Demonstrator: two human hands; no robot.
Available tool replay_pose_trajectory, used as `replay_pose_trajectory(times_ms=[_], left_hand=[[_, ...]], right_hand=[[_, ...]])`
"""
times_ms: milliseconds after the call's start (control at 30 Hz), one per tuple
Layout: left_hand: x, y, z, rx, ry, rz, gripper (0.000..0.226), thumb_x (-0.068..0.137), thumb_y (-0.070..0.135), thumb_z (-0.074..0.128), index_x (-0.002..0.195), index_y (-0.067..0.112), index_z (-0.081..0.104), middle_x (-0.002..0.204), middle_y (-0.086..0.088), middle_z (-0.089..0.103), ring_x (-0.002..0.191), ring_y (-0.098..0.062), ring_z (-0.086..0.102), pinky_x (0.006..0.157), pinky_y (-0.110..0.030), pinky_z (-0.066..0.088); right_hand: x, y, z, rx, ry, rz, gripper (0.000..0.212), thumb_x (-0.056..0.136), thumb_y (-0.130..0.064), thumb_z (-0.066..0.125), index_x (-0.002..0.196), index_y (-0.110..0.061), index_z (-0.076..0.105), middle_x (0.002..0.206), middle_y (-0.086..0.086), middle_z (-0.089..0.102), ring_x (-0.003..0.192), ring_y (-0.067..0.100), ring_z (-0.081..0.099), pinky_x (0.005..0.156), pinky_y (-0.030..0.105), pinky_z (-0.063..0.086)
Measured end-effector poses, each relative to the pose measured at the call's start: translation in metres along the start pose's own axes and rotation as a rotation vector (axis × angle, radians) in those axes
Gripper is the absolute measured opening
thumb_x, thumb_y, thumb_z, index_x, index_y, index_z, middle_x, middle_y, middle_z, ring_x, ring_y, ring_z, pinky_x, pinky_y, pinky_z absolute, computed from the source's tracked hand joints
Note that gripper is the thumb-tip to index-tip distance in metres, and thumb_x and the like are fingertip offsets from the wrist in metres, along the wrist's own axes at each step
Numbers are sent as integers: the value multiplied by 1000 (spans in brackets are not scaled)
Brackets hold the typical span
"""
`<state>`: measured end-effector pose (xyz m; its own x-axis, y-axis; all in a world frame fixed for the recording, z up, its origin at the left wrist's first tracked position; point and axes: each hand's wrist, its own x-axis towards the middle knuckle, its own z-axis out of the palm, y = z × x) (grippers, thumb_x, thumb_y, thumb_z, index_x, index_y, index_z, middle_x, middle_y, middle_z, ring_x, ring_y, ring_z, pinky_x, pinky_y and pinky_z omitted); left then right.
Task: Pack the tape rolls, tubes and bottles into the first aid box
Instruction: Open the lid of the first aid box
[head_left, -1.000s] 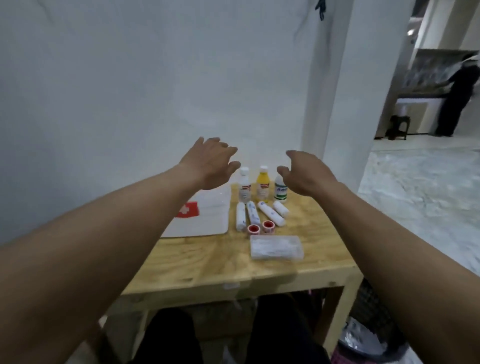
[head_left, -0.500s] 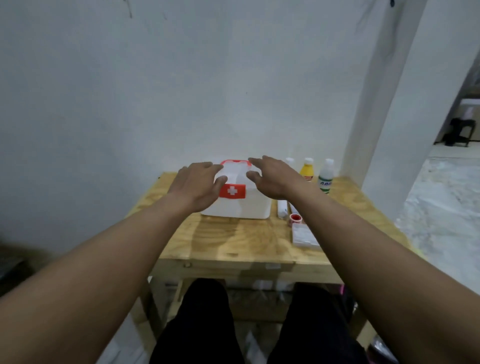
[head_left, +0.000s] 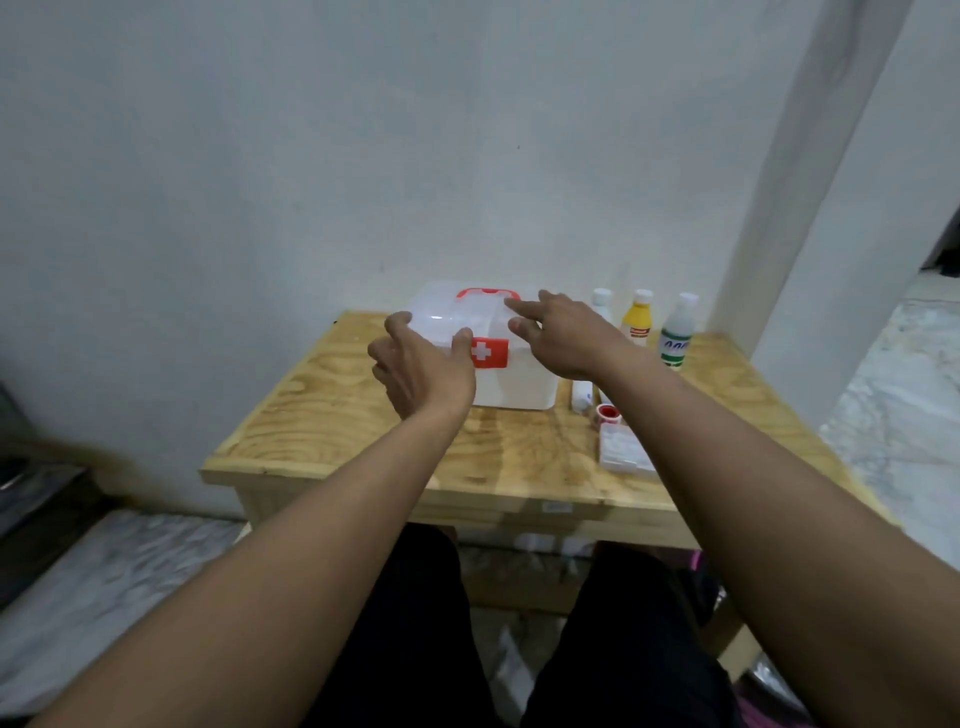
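A white first aid box with a red handle and a red cross latch stands closed on the wooden table. My left hand is at its left front corner, fingers spread, thumb near the latch. My right hand hovers over the lid's right side with fingers apart. Behind my right hand stand a white bottle, a yellow bottle and a clear bottle with a green label. A white tube and a red tape roll lie right of the box; my right forearm hides the other tubes and rolls.
A clear flat plastic packet lies near the table's front right. The table stands against a white wall, with a white pillar at the right. My dark-clad legs are under the table's front edge.
The view has swung left and down, bringing the box to the centre. Both hands have moved from above the bottles to the box, closing in on its lid.
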<state>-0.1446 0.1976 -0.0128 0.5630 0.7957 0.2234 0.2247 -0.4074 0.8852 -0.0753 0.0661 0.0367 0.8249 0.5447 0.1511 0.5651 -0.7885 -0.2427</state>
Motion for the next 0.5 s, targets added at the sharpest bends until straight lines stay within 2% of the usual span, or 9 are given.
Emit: replay_pose_trajectory(times_ms=[100, 133, 200, 267, 300, 400, 500], left_hand=[[0, 9, 11, -407, -80, -409, 69, 83, 43, 76, 131, 15, 35, 130, -12, 55, 109, -33, 62, 90, -37, 52], [0, 10, 12, -510, -104, -530, 70, 81, 46, 78, 128, 13, 38, 123, -10, 62, 101, -31, 67, 89, -39, 56], [0, 11, 15, -667, -153, -670, 62, 80, 48, 79, 121, 10, 51, 111, -6, 71, 79, -23, 72, 76, -35, 61], [-2, 13, 16, -778, -179, -718, 49, 83, 42, 78, 114, 8, 60, 104, -4, 73, 60, -14, 68, 61, -27, 60], [-4, 14, 16, -817, -194, -731, 48, 84, 40, 78, 115, 7, 60, 105, -5, 73, 59, -12, 67, 57, -26, 60], [-4, 14, 15, -890, -238, -757, 51, 84, 39, 77, 119, 6, 60, 110, -9, 71, 71, -15, 68, 52, -24, 58], [-6, 12, 15, -945, -258, -782, 51, 82, 40, 78, 116, 6, 61, 111, -10, 70, 74, -16, 67, 55, -23, 59]], right_hand=[[2, 3, 3, 4, 4, -7, 49, 108, -38, 31, 156, -28, 33, 155, 16, 38, 142, 33, 32, 111, 41, 28], [2, 3, 3, 7, 10, -10, 49, 108, -37, 31, 156, -28, 33, 154, 15, 39, 141, 32, 33, 110, 41, 29], [3, 3, 4, 10, 18, -9, 49, 108, -38, 31, 156, -28, 34, 150, 13, 43, 139, 31, 35, 108, 41, 31], [3, 3, 4, 13, 9, -7, 49, 108, -37, 31, 156, -28, 33, 150, 13, 42, 140, 31, 35, 108, 41, 31], [2, 3, 4, 14, 2, -6, 49, 108, -37, 30, 157, -28, 33, 152, 13, 40, 141, 31, 33, 109, 41, 30], [1, 2, 2, 10, -2, -3, 49, 108, -37, 30, 157, -29, 31, 157, 13, 35, 144, 31, 30, 111, 42, 29], [0, 1, 1, 9, -11, 0, 49, 109, -37, 30, 157, -28, 31, 158, 13, 34, 145, 32, 30, 112, 42, 28]])
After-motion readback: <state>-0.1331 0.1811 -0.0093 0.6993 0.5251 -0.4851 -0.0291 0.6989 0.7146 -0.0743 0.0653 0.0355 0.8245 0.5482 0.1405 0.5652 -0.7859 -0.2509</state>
